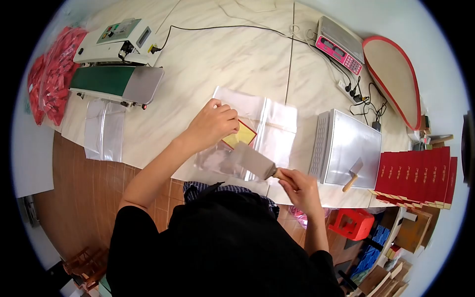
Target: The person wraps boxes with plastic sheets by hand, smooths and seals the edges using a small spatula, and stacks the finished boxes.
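Note:
Clear plastic bags (279,123) lie on the marble-patterned table in front of me. My left hand (215,123) has its fingers closed at the upper left edge of a yellow card with a red border (245,134), which rests over the bags. In my right hand (299,190) is the wooden handle of a wide metal scraper (253,161). The scraper's blade points up and left, its tip close to the card's lower edge. Whether blade and card touch is unclear.
A sealing machine (114,81) stands at the left, beside red packets (54,74) and more clear bags (104,129). Rightward are a metal tray (341,148) bearing a small trowel (354,173), red boxes (413,173), a scale (341,44), cables and a red-rimmed sieve (393,74).

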